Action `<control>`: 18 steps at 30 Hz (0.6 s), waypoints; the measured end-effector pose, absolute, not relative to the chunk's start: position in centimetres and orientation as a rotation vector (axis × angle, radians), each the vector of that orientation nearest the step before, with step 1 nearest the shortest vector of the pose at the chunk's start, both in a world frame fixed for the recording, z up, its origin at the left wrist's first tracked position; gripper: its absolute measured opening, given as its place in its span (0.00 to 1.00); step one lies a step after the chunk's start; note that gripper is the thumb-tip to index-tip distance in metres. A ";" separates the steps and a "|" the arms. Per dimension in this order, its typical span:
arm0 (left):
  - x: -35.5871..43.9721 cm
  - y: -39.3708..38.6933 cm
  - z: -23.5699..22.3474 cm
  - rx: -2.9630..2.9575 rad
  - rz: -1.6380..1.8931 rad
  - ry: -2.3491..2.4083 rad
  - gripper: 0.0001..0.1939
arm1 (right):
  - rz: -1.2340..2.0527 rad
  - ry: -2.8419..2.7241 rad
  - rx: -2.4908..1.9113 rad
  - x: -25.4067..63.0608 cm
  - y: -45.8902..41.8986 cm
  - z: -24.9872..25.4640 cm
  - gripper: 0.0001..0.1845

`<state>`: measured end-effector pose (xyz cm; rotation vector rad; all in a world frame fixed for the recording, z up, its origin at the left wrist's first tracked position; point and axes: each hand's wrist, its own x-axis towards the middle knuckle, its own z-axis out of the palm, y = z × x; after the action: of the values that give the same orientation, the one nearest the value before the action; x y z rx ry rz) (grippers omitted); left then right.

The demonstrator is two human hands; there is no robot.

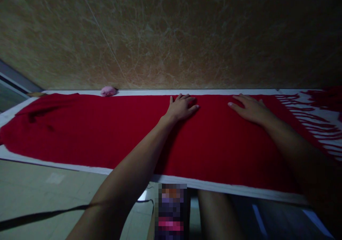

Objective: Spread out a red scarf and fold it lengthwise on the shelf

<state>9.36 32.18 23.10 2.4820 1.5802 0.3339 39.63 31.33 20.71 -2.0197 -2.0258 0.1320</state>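
Marbled brown wall [171, 37] behind, a thin pale line slanting down its left part. Against its foot, a long white-covered table [187, 180]; pale tiled floor [53, 193] below, on the near left. Light dim.

Red scarf [130, 129] spread lengthwise along the table, largely flat under the hands, rumpled toward its left end. Fringe [310, 117] at the right end, strands fanned over the white; a darker red heap [330, 99] just beyond.

Left hand [183, 107]: palm down on the scarf near its far edge, fingers spread, grasping nothing. Right hand [249, 109]: also on the scarf near that edge, closer to the fringe; fingers extended, loose, no grip seen. Gap of bare red cloth between the two.

Small pink bundle [108, 91] at the far edge, left of both hands; kind unclear. Dark strap [53, 214] crosses low on the left.
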 end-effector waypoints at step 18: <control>9.3 32.1 23.3 2.484 0.371 1.572 0.26 | 0.236 -2.009 -2.044 38.7 30.4 21.8 0.38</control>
<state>9.30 32.10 23.31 2.4838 1.5721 0.3713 38.74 30.42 21.85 -2.0438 -2.0086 0.2362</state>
